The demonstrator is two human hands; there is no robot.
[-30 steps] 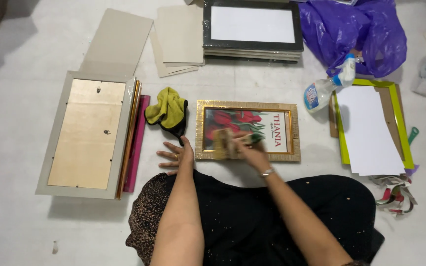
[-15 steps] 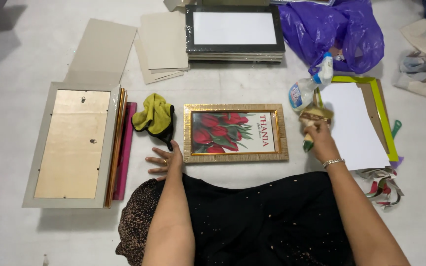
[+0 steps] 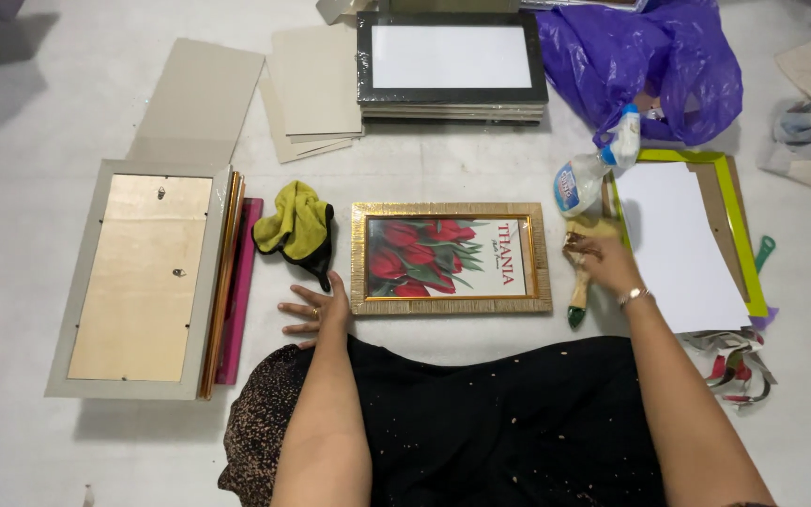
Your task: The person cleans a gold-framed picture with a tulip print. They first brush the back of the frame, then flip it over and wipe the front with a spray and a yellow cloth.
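Two hands are in view, one either side of a gold picture frame (image 3: 451, 257) lying flat on the white floor (image 3: 39, 103) in front of the seated person.

Far left: a grey frame (image 3: 141, 278) lies back-up, with thin gold and pink frames (image 3: 237, 282) stacked just beside its right edge. Next comes a yellow-green cloth (image 3: 295, 223), bunched over something dark, untouched.

Left hand (image 3: 316, 308): flat on the floor, fingers spread apart, holding nothing, touching or nearly touching the gold frame's lower-left corner.

Centre: the gold frame sits face-up, a red flower print behind the glass.

Right hand (image 3: 604, 260): just right of the frame, fingers curled on a paintbrush (image 3: 580, 282) that lies on the floor, green handle tip toward the person. Whether the grip is fully closed cannot be told. A spray bottle (image 3: 595, 165) lies just above, and a green frame (image 3: 696, 235) with white backing further right.

Judgement: frame cleaning, brush step; the hand is at the brush, not on the frame. Any next move needs a firm grip on the handle and the frame steadied.
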